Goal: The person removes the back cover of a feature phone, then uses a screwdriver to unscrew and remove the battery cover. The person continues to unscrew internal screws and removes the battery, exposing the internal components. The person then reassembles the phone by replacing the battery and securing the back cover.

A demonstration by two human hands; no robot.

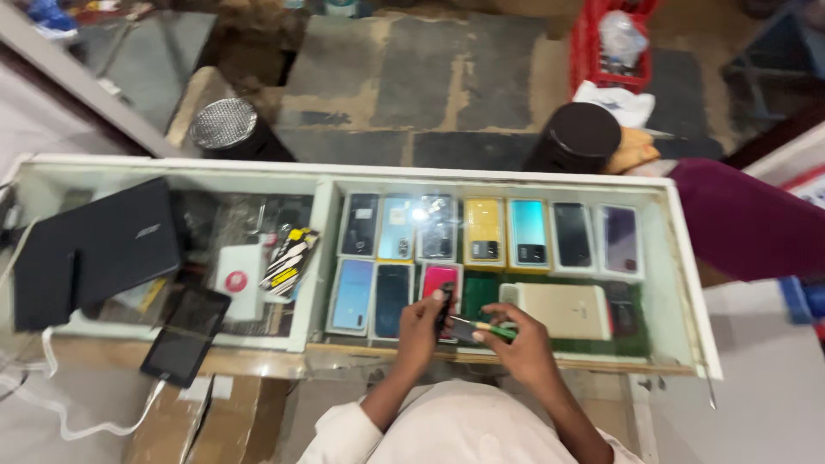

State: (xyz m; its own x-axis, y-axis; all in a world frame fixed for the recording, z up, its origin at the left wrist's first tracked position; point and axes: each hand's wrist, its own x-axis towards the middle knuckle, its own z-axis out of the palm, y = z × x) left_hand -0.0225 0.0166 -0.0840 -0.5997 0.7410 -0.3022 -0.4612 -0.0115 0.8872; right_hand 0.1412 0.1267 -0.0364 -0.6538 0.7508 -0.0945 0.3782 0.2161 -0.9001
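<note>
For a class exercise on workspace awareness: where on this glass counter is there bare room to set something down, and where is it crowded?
Free glass: over the phone display behind the hands, and the right end beyond the beige box. Crowded: the left end, with laptop and tablet, and the front edge, where left hand and right hand hold small parts.

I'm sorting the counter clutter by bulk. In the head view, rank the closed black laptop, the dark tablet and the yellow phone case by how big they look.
1. closed black laptop
2. dark tablet
3. yellow phone case

The case lies under the glass, slightly farther away, but the order looks safe.
</note>
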